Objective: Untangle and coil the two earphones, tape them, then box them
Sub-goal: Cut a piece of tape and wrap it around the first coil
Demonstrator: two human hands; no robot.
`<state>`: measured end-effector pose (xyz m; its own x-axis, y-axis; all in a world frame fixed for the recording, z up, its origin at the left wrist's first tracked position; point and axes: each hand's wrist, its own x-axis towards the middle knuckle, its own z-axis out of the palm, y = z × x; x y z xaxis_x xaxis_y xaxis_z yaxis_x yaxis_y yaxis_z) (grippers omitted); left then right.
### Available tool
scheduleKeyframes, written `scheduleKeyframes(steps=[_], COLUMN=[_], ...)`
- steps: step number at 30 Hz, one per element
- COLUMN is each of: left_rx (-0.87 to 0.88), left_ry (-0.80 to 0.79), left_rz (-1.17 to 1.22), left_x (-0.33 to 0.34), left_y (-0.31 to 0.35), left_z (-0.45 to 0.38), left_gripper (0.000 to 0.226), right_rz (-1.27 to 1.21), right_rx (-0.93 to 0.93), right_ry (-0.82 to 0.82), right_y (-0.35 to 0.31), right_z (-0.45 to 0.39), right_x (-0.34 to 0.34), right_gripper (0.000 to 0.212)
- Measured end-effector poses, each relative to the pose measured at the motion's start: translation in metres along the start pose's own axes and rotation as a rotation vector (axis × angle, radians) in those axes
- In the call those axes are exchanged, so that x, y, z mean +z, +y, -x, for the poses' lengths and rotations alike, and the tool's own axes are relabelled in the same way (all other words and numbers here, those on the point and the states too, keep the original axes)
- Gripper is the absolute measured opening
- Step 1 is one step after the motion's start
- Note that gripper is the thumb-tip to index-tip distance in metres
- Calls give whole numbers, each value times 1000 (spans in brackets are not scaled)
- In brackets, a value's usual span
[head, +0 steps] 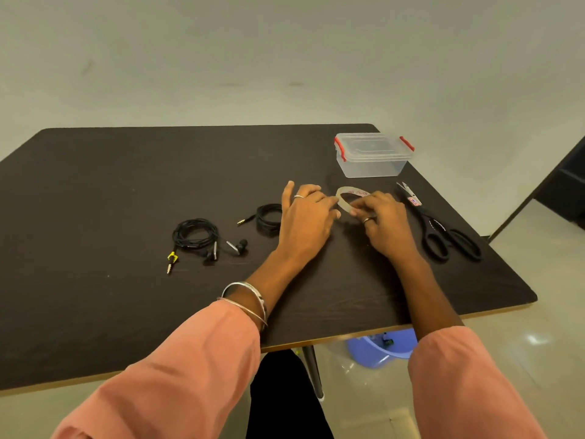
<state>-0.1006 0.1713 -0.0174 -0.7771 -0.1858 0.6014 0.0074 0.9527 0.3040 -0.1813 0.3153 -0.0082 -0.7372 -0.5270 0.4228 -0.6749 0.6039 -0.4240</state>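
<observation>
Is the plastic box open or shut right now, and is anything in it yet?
Shut and empty: the plastic box has its lid seated with both red clips down, and nothing shows through its clear walls.

No text can be read with any certainty. The tape roll, right of centre in the frame, carries reddish printed letters on the inside of its ring, but they are too small and blurred to make out. The scissors, further right, bear a small red, white and blue label near the blades; its print cannot be read either.
</observation>
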Motion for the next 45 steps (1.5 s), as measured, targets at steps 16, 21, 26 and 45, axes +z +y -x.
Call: scheduleKeyframes(steps=[16,21,26,45], left_rx=[-45,-113,-146,-71], left_ry=[164,167,156,-12], left_rz=[134,102,78,25], left_x=[-11,-10,-10,-4], left_y=[3,4,2,2], left_z=[9,9,9,7], left_gripper=[7,7,12,20], right_rz=[-297,-326,-284,-109], right_rx=[-142,-160,-159,-132], right_ry=[32,-53,-71,15], right_y=[-6,-13,-15,-14], right_z=[11,18,19,20], right_x=[1,-1,1,6], right_gripper=[16,25,29,22])
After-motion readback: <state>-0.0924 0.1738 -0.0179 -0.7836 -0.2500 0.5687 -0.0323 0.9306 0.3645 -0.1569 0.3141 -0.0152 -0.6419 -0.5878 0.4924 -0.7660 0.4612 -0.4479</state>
